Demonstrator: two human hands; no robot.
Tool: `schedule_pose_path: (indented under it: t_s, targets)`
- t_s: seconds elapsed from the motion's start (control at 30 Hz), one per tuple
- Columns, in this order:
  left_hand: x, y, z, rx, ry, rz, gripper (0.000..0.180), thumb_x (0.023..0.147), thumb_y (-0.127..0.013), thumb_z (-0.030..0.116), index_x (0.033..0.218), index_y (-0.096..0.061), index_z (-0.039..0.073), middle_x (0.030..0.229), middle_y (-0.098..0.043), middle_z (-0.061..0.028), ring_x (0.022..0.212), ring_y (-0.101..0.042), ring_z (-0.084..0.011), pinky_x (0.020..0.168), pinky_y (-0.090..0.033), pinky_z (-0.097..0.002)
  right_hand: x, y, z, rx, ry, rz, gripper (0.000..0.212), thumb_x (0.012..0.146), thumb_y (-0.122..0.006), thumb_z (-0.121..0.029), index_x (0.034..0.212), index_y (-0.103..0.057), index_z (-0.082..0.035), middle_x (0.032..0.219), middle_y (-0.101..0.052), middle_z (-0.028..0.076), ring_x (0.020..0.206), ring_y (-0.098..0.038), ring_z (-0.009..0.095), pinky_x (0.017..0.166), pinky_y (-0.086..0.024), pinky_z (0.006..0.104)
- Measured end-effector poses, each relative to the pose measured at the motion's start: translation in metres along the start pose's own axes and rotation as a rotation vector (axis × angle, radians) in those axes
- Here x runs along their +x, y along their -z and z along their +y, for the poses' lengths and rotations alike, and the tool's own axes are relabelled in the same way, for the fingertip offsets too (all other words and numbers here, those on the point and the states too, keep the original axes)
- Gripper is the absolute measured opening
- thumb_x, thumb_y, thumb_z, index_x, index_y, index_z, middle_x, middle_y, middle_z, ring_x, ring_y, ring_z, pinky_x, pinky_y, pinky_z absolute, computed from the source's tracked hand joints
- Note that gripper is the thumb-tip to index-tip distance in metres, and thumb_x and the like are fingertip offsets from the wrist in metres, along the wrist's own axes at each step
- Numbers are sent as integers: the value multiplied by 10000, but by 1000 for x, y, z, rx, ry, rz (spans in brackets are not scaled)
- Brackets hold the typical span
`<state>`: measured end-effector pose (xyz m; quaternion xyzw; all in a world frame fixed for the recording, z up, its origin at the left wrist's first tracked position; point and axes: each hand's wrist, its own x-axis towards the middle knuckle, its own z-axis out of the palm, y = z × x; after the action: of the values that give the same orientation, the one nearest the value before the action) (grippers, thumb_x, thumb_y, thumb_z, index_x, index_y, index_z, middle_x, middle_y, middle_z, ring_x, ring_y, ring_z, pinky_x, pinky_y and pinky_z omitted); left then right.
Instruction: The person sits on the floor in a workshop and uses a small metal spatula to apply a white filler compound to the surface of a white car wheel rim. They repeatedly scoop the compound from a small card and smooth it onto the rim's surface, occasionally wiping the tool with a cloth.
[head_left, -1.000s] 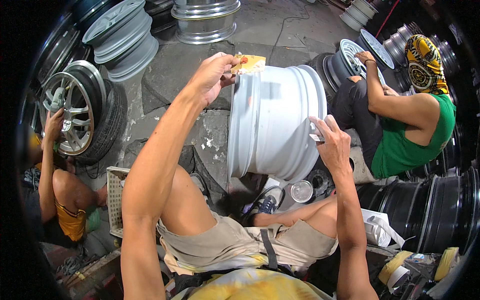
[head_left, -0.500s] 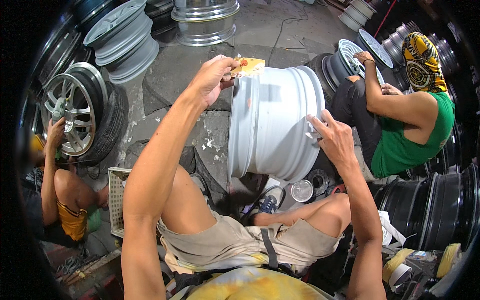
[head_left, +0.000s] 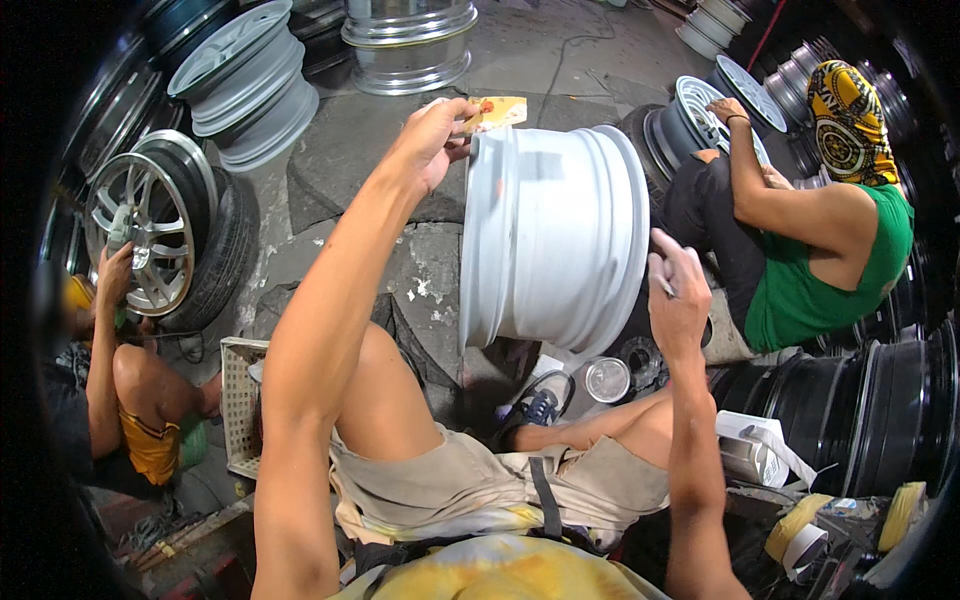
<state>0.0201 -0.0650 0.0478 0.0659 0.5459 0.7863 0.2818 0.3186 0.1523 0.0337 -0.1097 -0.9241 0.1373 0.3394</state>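
Head view: white wheel rim (head_left: 552, 240) standing on edge on the cracked concrete floor (head_left: 350, 150), tipped slightly, just ahead of bare knees. Left hand (head_left: 432, 140) closed on a folded yellow sheet of what looks like sandpaper (head_left: 497, 110), pressed against the rim's upper near lip. Right hand (head_left: 678, 300) curled on the opposite edge, steadying the rim, fingers pinching something thin and pale; too small to tell what.

Small round tin (head_left: 606, 379) and a blue shoe (head_left: 535, 408) lying at the foot of the rim, a white plastic crate (head_left: 238, 400) by the left thigh. Rolls of tape (head_left: 800, 530) down at lower right.

Off to the right, a seated person in a green top (head_left: 810, 270) with a patterned yellow head wrap, hands on another rim (head_left: 710, 115). At left, another person's hand (head_left: 115, 275) on a silver spoked wheel still in its tyre (head_left: 150, 235). Stacks of bare rims (head_left: 250, 80) behind.

Risks, as judged: rim balanced on a narrow edge and held only lightly at the right, so a hard push from the left could roll or topple it toward the tin, the shoe or the neighbour close by. Knuckles scraped on the lip if the paper slips. Tin knocked over by a shifting rim.
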Motion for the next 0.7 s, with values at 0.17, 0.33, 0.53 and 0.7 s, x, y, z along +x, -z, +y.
schedule_pose_path:
  t_s: [0.17,0.33,0.53,0.7]
  targets:
    - [44,5,-8,-166,-41,5,389,866,-708,169,1187,-568,0,1078,-579,-137,898,-576,-186,731,-478,-330,-58,-30,11,328,-503,48,506,978,-662,-160,1444,-520,-25,751,-548,12,685,-469,94,643,-438,272]
    - [47,29,-1,-164,22,-106,370,880,-691,187,1182,-573,10,1043,-597,-108,829,-561,-170,754,-486,-333,-86,-62,12,502,-621,-58,538,1023,-606,-219,1496,-449,-17,983,-713,179,879,-631,176,857,-508,324]
    - [0,39,-4,-6,167,-327,172,911,-660,182,1027,-584,79,1005,-603,-63,831,-567,-152,784,-499,-341,-61,-76,30,497,-649,-79,553,1017,-605,-285,1473,-474,-1,1120,-709,266,1039,-681,247,940,-502,352]
    - [-35,43,-1,184,172,-418,98,934,-618,131,901,-529,105,1025,-603,-38,905,-562,-111,827,-470,-290,-59,-84,36,492,-664,0,547,1000,-635,-303,1434,-518,8,1154,-690,297,1114,-676,300,966,-501,374]
